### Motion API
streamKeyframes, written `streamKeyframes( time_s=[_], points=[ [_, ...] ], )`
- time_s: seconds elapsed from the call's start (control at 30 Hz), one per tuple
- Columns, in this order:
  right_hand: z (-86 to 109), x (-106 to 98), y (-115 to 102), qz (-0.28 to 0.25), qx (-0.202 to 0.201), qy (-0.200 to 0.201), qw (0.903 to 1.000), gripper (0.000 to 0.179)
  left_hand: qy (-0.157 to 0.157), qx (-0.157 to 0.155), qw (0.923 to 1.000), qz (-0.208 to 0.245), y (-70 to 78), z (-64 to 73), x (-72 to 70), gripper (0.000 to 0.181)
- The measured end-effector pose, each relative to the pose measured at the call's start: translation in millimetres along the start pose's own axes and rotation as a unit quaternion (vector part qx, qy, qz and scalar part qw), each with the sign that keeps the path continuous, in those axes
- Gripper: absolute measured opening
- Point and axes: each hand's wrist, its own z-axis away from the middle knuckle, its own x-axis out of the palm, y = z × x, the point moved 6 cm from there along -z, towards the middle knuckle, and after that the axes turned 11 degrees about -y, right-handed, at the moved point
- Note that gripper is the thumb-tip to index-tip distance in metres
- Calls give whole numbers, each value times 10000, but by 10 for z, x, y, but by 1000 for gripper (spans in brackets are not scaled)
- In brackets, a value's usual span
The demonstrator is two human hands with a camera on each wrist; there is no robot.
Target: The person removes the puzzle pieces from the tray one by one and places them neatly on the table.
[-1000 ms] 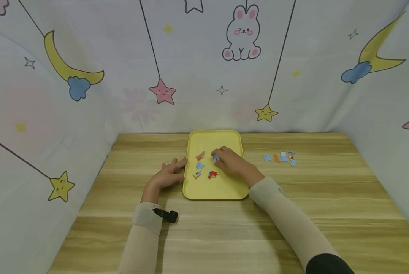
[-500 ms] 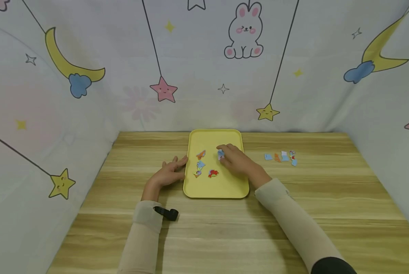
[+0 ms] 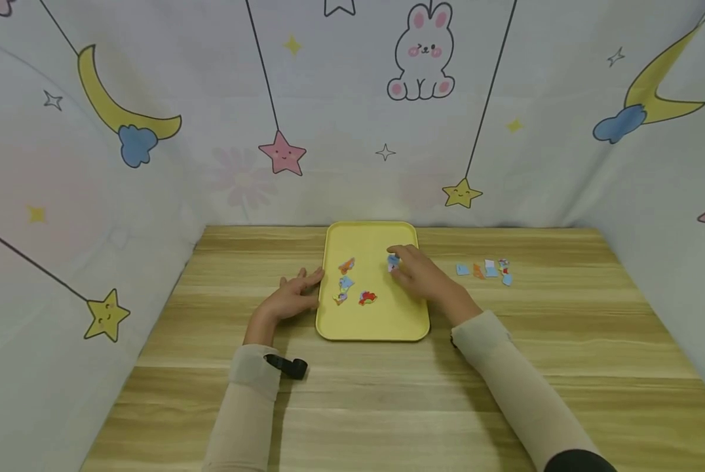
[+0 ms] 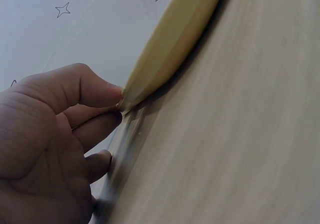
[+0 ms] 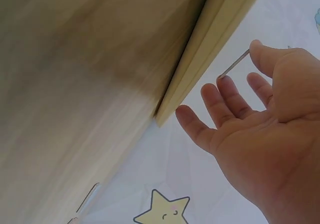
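Note:
Between thumb and fingers, my right hand (image 3: 426, 275) pinches a small blue-and-white puzzle piece (image 3: 392, 262) over the right part of the yellow tray (image 3: 382, 324). Seen edge-on in the right wrist view, that puzzle piece (image 5: 234, 64) is a thin, flat sheet between the thumb and a fingertip. My left hand (image 3: 290, 298) touches the tray's left edge, thumb and fingertips against its rim. On the tray lie an orange piece (image 3: 346, 265), a light-blue piece (image 3: 345, 283), a purple-and-yellow piece (image 3: 341, 299) and a red piece (image 3: 367, 298).
Right of the tray, several more pieces lie on the wooden table (image 3: 364, 406), among them a blue piece (image 3: 462, 269) and an orange piece (image 3: 478, 271). A printed white curtain (image 3: 352, 118) stands behind the table and along both sides.
My right hand has moved right across the tray with the blue-and-white puzzle piece, away from the other pieces there. The left hand stays at the tray's edge.

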Motion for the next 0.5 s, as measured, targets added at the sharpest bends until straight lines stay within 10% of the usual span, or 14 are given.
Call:
streamKeyframes(
  time_s=[0.5],
  points=[
    [190, -55, 40, -41, -130, 95, 9999, 51, 17, -62, 10000, 34, 9, 13, -10, 79]
  ],
)
